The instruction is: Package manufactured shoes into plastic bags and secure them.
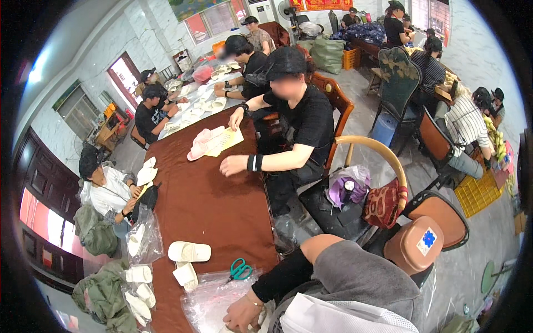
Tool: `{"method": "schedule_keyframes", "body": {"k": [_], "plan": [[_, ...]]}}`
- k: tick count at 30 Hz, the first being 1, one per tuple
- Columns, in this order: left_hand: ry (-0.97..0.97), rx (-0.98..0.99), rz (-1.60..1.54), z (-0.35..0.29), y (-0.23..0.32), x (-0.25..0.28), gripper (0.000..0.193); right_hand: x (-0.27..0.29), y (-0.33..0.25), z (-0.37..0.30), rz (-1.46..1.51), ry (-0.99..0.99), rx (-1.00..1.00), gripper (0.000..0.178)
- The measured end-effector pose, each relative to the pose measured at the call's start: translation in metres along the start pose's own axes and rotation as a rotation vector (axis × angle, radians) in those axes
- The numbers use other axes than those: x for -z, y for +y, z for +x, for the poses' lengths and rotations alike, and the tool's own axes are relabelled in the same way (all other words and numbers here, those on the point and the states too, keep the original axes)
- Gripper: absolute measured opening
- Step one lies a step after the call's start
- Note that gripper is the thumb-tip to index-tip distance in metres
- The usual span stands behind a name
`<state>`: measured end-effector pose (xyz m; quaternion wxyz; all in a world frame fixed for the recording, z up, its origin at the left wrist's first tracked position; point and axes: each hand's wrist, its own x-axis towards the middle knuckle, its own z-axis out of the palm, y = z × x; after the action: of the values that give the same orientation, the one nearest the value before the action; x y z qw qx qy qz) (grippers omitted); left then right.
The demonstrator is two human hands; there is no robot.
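Note:
My right hand, in a black arm sleeve, is low at the table's near end. Its fingers curl down over the edge of a pile of clear plastic bags; what they grip is hidden. A pale thing at its side is cut off by the lower edge. My left hand is out of the picture. Teal-handled scissors lie on the bags. Beside them are a cream slide slipper lying flat and another cream slipper, tilted. More cream slippers in clear bags line the left edge.
The table has a brown cloth. Across it, one person handles a dark item; ahead, a person in black reaches beside pink slippers and a yellow sheet. To my right stand a wooden chair with bags and a pink-brown bin.

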<state>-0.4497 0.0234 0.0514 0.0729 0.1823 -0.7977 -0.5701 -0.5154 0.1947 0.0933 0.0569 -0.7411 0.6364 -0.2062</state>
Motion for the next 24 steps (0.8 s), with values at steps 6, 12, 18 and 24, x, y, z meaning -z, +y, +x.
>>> {"method": "schedule_keyframes", "body": {"k": [6, 12, 18, 24], "plan": [[0.010, 0.115, -0.179, 0.004, -0.004, 0.007, 0.038, -0.010, -0.016, -0.014, 0.053, 0.325, -0.029, 0.016], [0.172, 0.265, -0.581, -0.005, -0.040, 0.058, 0.038, -0.001, -0.026, -0.008, 0.242, 0.335, 0.079, 0.023], [0.430, 0.307, -0.973, -0.055, -0.066, 0.106, 0.038, 0.028, -0.009, -0.015, 0.224, 0.302, -0.099, 0.028], [0.608, 0.346, 1.156, -0.126, -0.124, 0.117, 0.063, 0.093, 0.054, -0.043, -0.200, 0.290, -0.494, 0.022]]}}
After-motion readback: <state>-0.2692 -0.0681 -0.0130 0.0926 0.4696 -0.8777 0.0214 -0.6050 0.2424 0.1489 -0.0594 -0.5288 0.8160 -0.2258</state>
